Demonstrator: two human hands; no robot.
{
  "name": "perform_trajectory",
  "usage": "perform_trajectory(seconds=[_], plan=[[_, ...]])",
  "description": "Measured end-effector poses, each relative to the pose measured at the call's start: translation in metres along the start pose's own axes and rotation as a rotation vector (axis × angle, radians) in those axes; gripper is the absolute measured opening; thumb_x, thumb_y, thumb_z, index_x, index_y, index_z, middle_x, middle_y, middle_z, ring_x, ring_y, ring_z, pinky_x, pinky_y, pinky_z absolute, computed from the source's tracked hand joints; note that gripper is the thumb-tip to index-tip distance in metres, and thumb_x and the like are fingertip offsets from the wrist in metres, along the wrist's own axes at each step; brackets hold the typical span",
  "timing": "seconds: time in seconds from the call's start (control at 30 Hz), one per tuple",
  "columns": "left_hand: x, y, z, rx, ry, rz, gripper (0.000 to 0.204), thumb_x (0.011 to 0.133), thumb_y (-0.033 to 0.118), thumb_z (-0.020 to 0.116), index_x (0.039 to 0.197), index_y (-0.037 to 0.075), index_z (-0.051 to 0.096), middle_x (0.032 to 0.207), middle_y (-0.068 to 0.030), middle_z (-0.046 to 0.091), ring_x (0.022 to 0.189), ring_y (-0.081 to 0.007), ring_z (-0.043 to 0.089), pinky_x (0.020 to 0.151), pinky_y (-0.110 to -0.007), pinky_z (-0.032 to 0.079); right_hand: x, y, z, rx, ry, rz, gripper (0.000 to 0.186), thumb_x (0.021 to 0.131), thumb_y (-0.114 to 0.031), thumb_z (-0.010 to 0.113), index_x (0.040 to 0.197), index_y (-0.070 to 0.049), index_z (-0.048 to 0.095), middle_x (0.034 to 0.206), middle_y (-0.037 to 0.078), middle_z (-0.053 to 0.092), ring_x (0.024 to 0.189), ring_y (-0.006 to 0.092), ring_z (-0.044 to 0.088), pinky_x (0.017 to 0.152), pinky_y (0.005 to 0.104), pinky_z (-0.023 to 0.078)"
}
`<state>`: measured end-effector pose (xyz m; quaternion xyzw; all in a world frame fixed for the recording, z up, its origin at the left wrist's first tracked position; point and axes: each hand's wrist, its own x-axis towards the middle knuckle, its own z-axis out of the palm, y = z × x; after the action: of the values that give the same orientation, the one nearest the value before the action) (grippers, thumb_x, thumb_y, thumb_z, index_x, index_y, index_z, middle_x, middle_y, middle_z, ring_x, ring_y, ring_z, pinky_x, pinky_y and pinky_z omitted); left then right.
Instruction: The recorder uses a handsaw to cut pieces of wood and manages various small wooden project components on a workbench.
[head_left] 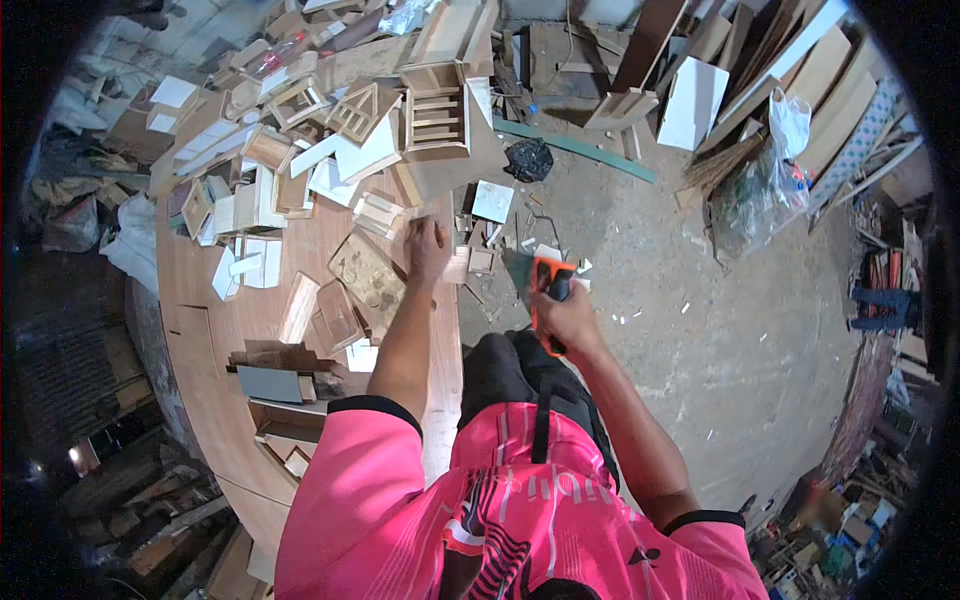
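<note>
My right hand (568, 318) is wrapped around the orange and black handle of a handsaw (553, 268), held out past the table's right edge, above the floor. Its blade is hard to make out from here. At the right edge of the wooden table (440, 350), my left hand (428, 250) is closed with its fingers curled down. What it grips, if anything, is hidden under the fingers. Beside it lies a small pale wood block (457, 266). A worn, stained board (367, 280) lies flat on the table just left of my left forearm.
Small wooden boxes and frames crowd the table's far side, among them a slatted wooden piece (436, 118). An open-topped wooden box (340, 315) sits nearer. Offcuts and a black plastic bag (529, 159) lie on the floor. Long boards (770, 85) lean at the far right.
</note>
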<state>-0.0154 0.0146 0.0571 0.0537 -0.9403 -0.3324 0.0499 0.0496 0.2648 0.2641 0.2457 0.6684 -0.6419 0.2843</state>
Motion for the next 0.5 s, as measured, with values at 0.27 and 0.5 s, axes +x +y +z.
perform_trajectory(seconds=[0.27, 0.5], plan=[[0.007, -0.018, -0.032, 0.17, 0.029, 0.23, 0.023, 0.083, 0.012, 0.054, 0.104, 0.004, 0.053, 0.097, -0.0198, 0.062, 0.094, -0.039, 0.057, 0.084, -0.046, 0.044, 0.007, 0.09, -0.011, -0.102, -0.182, 0.096, 0.022, 0.08, -0.01, 0.063, 0.091, 0.002, 0.048, 0.058, 0.006, 0.052, 0.042, 0.0157, 0.051, 0.038, 0.0314, 0.04], [-0.017, -0.044, -0.081, 0.104, -0.071, 0.202, 0.029, 0.084, 0.01, 0.056, 0.112, 0.002, 0.055, 0.114, -0.0187, 0.058, 0.111, -0.0361, 0.05, 0.097, -0.043, 0.038, -0.005, 0.097, -0.001, -0.225, -0.311, 0.019, 0.021, 0.08, -0.011, 0.063, 0.091, 0.0, 0.048, 0.058, 0.005, 0.051, 0.043, 0.0155, 0.051, 0.04, 0.0315, 0.04]])
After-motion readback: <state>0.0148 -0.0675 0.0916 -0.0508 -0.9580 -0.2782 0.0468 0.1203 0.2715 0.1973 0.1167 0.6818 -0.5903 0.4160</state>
